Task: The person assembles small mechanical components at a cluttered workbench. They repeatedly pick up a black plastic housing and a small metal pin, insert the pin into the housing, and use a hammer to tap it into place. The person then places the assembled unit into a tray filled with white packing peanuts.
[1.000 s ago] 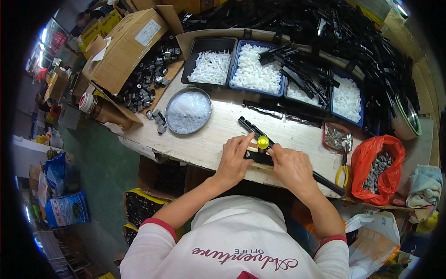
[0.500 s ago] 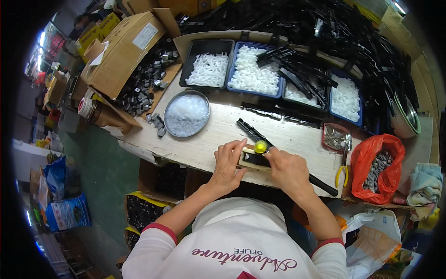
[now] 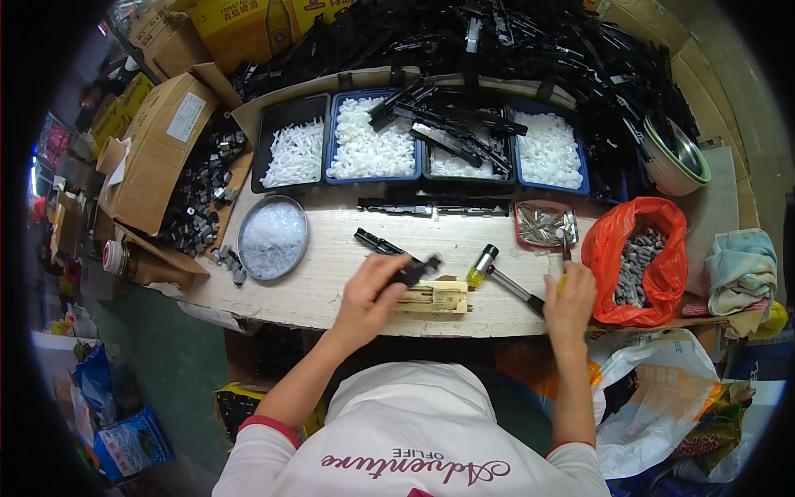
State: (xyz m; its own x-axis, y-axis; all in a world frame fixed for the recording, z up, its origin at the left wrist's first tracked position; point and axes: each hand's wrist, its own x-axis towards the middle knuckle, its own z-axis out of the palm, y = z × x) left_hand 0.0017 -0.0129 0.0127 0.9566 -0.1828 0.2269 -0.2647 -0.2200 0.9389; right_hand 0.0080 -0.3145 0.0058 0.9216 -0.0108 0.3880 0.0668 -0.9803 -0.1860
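My left hand (image 3: pixel 367 300) is closed around a small black plastic part (image 3: pixel 416 270), held just above a pale wooden block jig (image 3: pixel 437 298) at the table's front. Over to the right, my right hand (image 3: pixel 570 306) grips the yellow handles of a pair of pliers (image 3: pixel 564 280), whose tips reach a small red tray of metal pins (image 3: pixel 542 225). Between my hands a hammer (image 3: pixel 515 286) with a yellow-and-black head lies on the table. A slim black assembly (image 3: pixel 377 241) rests behind my left hand.
Bins of white plastic pieces (image 3: pixel 373 141) line the back, some black assemblies lying across them. A round metal dish (image 3: pixel 273 238) holds clear bits. A red bag (image 3: pixel 609 257) of grey parts and a folded cloth (image 3: pixel 741 269) sit right; a cardboard box (image 3: pixel 157 153) stands left.
My right hand has let go of the hammer, now on the table, and moved right to the pliers. My left hand has lifted the black part from the jig. The view has shifted.
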